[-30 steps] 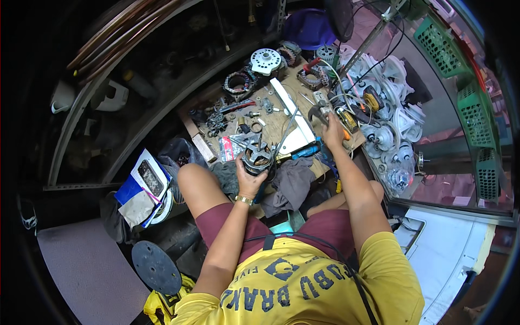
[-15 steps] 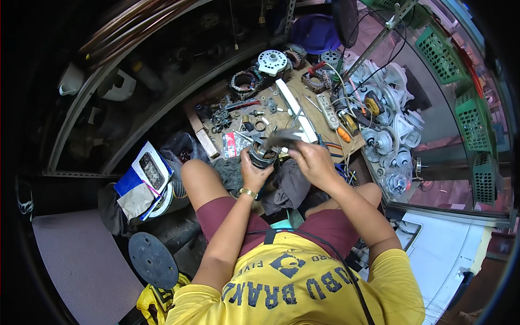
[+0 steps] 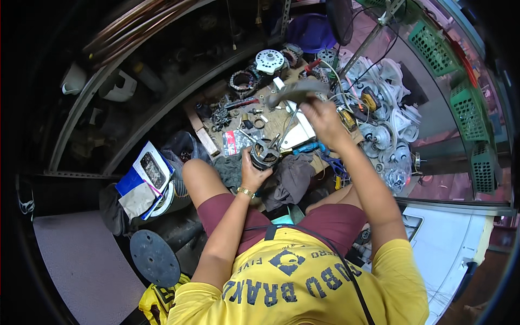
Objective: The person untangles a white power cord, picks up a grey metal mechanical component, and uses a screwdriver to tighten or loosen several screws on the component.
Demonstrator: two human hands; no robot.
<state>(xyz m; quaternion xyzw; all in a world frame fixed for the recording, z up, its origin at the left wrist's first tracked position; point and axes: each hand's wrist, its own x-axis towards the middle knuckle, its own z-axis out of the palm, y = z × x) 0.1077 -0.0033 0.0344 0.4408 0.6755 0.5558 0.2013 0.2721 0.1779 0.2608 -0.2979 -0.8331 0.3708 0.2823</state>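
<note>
My left hand (image 3: 257, 175) grips a round electric motor part (image 3: 265, 153), a metal frame with coil windings inside, and holds it above my lap at the bench's near edge. Raised over the bench is my right hand (image 3: 324, 120), closed around a long grey tool (image 3: 298, 92). Motion smears the tool, so its exact kind cannot be made out. A gap separates it from the motor part. Beneath the motor part, a grey cloth (image 3: 290, 181) drapes near my legs.
Small metal parts and a small plastic bag (image 3: 236, 142) lie on the wooden bench. Ring-shaped wound coils (image 3: 242, 81) and a white round cover (image 3: 269, 61) sit at the back. White motor housings (image 3: 382, 132) pile up at right. Blue-handled scissors (image 3: 337, 167) lie near my right knee.
My right hand has swung up and away from the motor part with the grey tool, toward the back of the bench. My left hand keeps its hold with little movement.
</note>
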